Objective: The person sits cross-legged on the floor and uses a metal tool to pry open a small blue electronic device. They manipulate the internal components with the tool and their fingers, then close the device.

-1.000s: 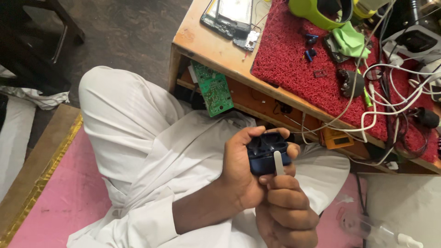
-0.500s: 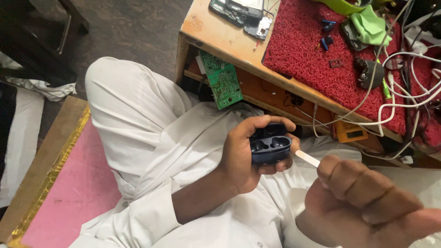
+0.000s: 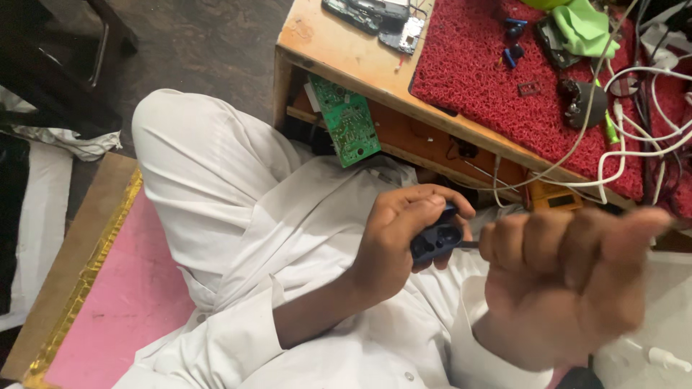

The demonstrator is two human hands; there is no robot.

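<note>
While our left hand (image 3: 393, 245) wraps its fingers closed around the small dark blue case (image 3: 436, 241), held above our lap just in front of the table (image 3: 346, 54), our right hand (image 3: 569, 281) is a tight fist, blurred and close to the camera, and only a short dark tip (image 3: 468, 245) shows between it and the case; we cannot tell what that fist encloses. The risk we see is a slip: the tip seems to touch the open edge of the case, and a hard push could skid it off into our left fingers or gouge the plastic. The case sits in fingertips over white cloth (image 3: 238, 202), so a jolt could drop it into the folds or onto the floor (image 3: 194, 43). The low wooden table carries a red mat (image 3: 476, 79) strewn with small parts, a green cloth (image 3: 584, 29), white cables (image 3: 634, 155) and dismantled phones (image 3: 367, 13); a green circuit board (image 3: 348, 119) leans underneath. We sit on a pink mat (image 3: 108, 310) with a gold-trimmed edge, dark furniture (image 3: 65, 65) to the left.
</note>
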